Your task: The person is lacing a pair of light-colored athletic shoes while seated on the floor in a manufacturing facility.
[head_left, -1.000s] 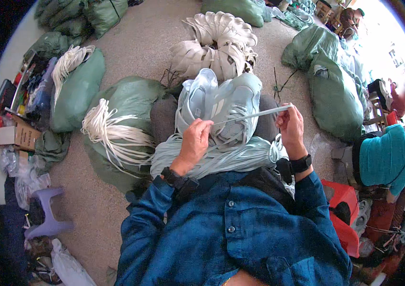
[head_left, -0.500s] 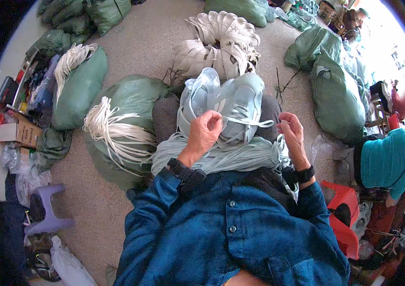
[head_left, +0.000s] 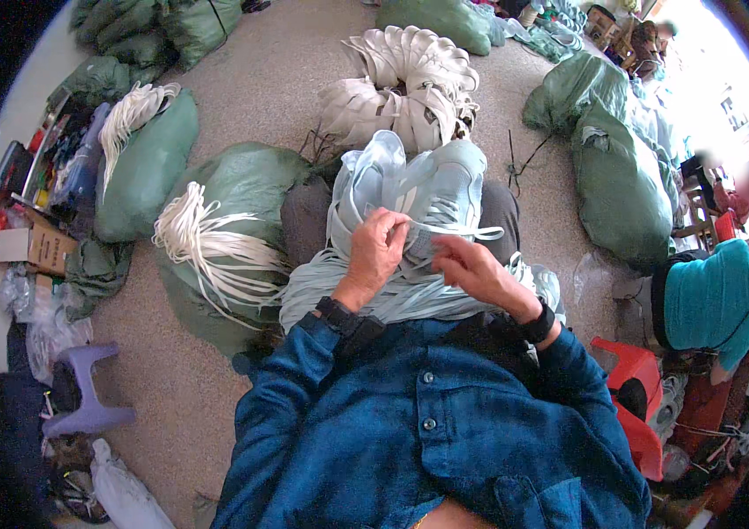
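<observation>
Item: pale blue shoe upper [head_left: 432,189], held on the lap of the seated person, above a loose heap of pale blue laces [head_left: 392,295] spread across the thighs.

Handling: judged light and soft, easily bent; the lace is limp, flat and likely to slip unless pinched near its end. The best hold is judged to be at the eyelet edge of the upper, with the lace taken close to its tip.

Appearance: light blue fabric with paler bands across the front; a flat lace [head_left: 467,234] of the same colour is seen running across it toward the right.

Left hand [head_left: 379,251]: fingers curled closed against the front of the upper, pressed on it near the lacing; whether a lace end is pinched there cannot be told, as the fingertips are hidden.

Right hand [head_left: 476,269]: partly closed, thumb and forefinger brought together on the flat lace just beside the left hand.

Surroundings: a stack of white shoe uppers [head_left: 405,84] on the floor ahead; a green sack [head_left: 242,189] with a bundle of white laces [head_left: 207,247] to the left; further green sacks [head_left: 621,176] to the right; a purple stool [head_left: 83,388] at lower left.
</observation>
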`<action>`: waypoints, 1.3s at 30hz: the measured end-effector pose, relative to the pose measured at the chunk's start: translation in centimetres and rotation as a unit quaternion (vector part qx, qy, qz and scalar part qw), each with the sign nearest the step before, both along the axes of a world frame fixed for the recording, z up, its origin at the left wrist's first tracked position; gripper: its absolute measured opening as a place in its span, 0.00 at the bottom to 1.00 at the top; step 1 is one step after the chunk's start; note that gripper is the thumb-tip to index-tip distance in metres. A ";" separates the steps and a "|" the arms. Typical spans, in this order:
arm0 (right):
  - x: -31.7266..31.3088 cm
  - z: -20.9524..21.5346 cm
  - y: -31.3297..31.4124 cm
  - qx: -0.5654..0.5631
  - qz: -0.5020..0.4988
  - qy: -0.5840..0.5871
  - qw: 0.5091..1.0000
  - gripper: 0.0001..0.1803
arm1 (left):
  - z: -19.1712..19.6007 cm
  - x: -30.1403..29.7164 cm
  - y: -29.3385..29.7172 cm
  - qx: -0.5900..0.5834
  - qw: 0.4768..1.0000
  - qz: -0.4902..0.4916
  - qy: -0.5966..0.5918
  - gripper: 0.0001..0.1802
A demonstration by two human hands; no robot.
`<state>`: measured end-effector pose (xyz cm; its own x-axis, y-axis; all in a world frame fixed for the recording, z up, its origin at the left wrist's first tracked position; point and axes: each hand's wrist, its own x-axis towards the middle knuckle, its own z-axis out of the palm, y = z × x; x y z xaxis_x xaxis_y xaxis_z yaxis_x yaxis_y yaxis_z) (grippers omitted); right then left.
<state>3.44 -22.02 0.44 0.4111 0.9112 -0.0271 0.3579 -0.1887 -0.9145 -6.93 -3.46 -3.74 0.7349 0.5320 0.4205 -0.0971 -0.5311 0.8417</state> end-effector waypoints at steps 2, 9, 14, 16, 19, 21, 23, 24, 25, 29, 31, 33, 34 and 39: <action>0.5 0.5 1.0 -0.020 -0.002 0.074 0.997 0.17 | -0.1 0.1 -0.1 0.068 0.998 -0.002 0.003 0.04; 1.1 0.4 3.2 -0.035 0.017 0.242 0.970 0.10 | -1.1 -1.1 -0.1 0.274 0.961 0.005 0.032 0.11; 0.5 0.1 3.8 -0.006 -0.036 0.211 0.977 0.14 | -1.7 -1.8 -0.1 0.256 0.965 0.001 0.051 0.22; 0.6 0.0 4.5 -0.002 -0.053 0.187 0.981 0.16 | -2.1 -1.6 0.1 0.272 0.962 0.009 0.039 0.18; 1.6 -0.2 5.6 -0.002 -0.078 0.163 0.984 0.17 | -1.5 0.3 1.6 0.262 0.964 0.001 0.052 0.15; 2.3 0.9 7.0 0.001 -0.116 0.130 0.985 0.17 | -0.3 1.6 2.5 0.243 0.969 0.000 0.046 0.12; 3.7 1.4 7.8 0.010 -0.126 0.153 0.980 0.17 | 0.5 2.7 3.1 0.253 0.967 0.002 0.008 0.12; 4.5 1.7 7.4 -0.034 -0.091 0.161 0.982 0.17 | 0.4 3.0 2.9 0.247 0.969 0.006 0.000 0.12; 4.6 1.6 7.2 -0.035 -0.089 0.162 0.982 0.17 | 0.3 2.9 2.7 0.246 0.969 0.008 0.001 0.12; 3.8 0.9 7.0 -0.037 -0.105 0.187 0.976 0.16 | 0.5 2.2 1.6 0.196 0.980 0.044 0.013 0.12; 3.6 0.8 7.3 0.010 -0.116 0.159 0.980 0.16 | 0.3 2.5 2.0 0.273 0.961 0.039 0.004 0.14; 3.2 0.7 7.5 0.000 -0.121 0.158 0.980 0.16 | 0.0 2.3 2.1 0.278 0.960 0.043 -0.013 0.13; 3.1 0.8 7.7 -0.009 -0.130 0.159 0.979 0.15 | -0.1 2.4 2.1 0.283 0.958 0.043 -0.029 0.13; 2.9 -0.1 8.3 0.000 -0.113 0.083 0.990 0.10 | -0.3 2.9 1.7 0.217 0.974 0.039 -0.045 0.09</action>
